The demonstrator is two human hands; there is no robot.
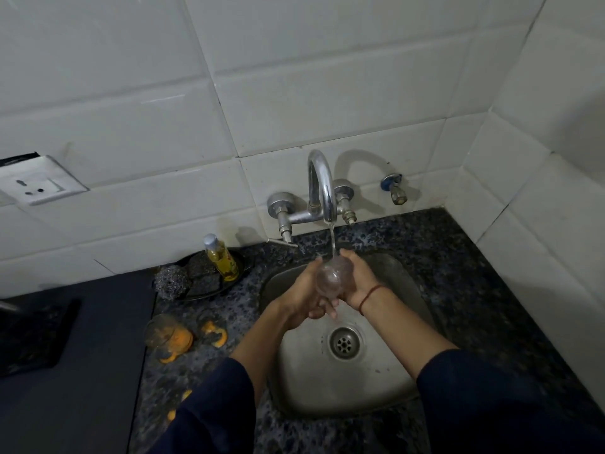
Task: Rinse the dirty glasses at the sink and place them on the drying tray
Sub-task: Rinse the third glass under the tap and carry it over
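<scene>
Gripping the clear glass (330, 278) under tap water (332, 239) are left hand (306, 298) and right hand (358, 280).

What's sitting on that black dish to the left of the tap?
A yellow soap bottle stands on the black dish, with two dark scrub pads and a steel wool scourer at its left edge. Anything beneath the pads is covered.

My sleeves (209, 398) are dark blue. The worktop (458, 257) is black with grey speckles. The sink (327, 388) is silver, the bottle (222, 258) yellow.
</scene>
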